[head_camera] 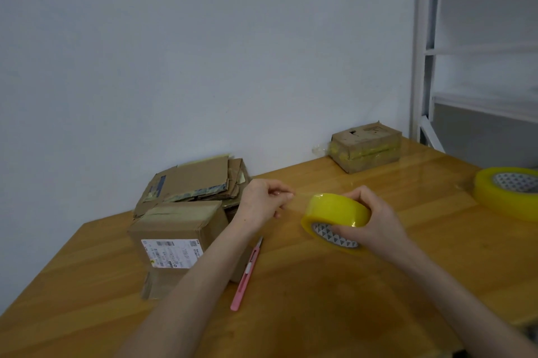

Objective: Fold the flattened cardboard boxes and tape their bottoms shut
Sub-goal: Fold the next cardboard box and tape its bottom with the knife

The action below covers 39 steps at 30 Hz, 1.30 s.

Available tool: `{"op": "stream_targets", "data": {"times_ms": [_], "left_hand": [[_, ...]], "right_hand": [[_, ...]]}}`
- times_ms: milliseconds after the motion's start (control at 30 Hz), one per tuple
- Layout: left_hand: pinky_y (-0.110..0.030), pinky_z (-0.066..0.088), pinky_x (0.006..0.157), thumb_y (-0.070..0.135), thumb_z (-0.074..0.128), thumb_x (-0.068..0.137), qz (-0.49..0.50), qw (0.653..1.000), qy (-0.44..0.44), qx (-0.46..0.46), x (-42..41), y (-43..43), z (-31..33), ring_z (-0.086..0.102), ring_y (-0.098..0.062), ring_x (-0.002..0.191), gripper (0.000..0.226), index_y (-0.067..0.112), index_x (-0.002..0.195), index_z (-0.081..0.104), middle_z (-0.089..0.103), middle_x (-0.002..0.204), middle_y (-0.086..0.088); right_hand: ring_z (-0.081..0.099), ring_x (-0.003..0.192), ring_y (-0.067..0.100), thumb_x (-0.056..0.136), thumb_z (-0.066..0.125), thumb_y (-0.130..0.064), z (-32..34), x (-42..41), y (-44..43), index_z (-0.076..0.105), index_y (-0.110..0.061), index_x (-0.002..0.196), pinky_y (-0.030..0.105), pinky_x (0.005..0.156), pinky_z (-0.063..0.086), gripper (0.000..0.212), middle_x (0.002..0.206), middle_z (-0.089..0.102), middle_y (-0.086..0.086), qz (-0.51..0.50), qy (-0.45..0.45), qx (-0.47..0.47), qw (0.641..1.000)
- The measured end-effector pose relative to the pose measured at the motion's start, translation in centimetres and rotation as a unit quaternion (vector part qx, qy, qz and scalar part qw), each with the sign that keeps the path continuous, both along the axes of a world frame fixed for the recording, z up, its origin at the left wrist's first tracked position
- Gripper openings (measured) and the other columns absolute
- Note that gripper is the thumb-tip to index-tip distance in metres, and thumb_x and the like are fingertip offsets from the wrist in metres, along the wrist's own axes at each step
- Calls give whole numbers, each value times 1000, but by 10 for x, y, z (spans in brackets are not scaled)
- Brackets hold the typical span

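Above the middle of the wooden table (320, 314), the right hand (375, 221) curls its fingers around a yellow tape roll (334, 209), held tilted and clear of the surface. The left hand (262, 200) pinches the loose tape end (300, 194) between thumb and fingertips, with a short clear strip stretched from the roll. Toward the table's left edge stands a folded box (177, 229) with a white shipping label facing the camera. Just behind it, a stack of flattened cardboard (195, 180) lies at the far edge by the wall. A pink utility knife (247, 273) lies beside the folded box, under the left forearm. A taped box (366, 146) sits at the far edge, and a second tape roll (506, 194) lies flat at the right edge.
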State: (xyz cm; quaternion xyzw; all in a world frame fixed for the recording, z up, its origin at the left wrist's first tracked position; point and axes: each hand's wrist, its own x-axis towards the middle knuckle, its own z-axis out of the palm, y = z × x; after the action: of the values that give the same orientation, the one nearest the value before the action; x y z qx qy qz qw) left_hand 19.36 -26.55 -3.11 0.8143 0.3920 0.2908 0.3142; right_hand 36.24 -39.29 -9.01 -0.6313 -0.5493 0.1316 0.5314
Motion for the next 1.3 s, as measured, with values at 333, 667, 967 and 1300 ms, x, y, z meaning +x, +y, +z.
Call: {"op": "stream_targets", "data": {"times_ms": [333,667,967,1300], "left_hand": [[-33,47,70,40,60,89,29,984,134,113,-6,5,2,56,-19,86,18,27,78,60,57,102,-3],[-24,47,63,30,54,94,115,985,44,121,-87,29,5,63,-15,70,21,25,79,69,69,78,4],[-37,41,96,25,46,97,296,937,114,148,-218,98,-16,50,-25,116,36,15,132,50,52,129,-10],[-30,40,99,40,41,99,276,950,138,36,-213,85,-44,51,-21,122,57,10,146,31,52,137,-6]], "right_hand": [[54,86,10,65,84,-26,6,-7,-3,51,-26,95,40,67,51,44,98,59,-8,-18,-69,4,997],[62,69,25,31,95,-29,-31,-9,4,60,-20,92,31,54,45,71,79,60,0,-138,-390,-48,909],[50,109,11,80,56,-56,1,-93,46,50,-31,116,27,94,44,44,107,47,-13,-16,-236,-134,962],[40,132,24,97,30,-50,8,-229,162,-13,-15,148,34,100,43,75,159,-3,7,36,-134,-196,971]]}}
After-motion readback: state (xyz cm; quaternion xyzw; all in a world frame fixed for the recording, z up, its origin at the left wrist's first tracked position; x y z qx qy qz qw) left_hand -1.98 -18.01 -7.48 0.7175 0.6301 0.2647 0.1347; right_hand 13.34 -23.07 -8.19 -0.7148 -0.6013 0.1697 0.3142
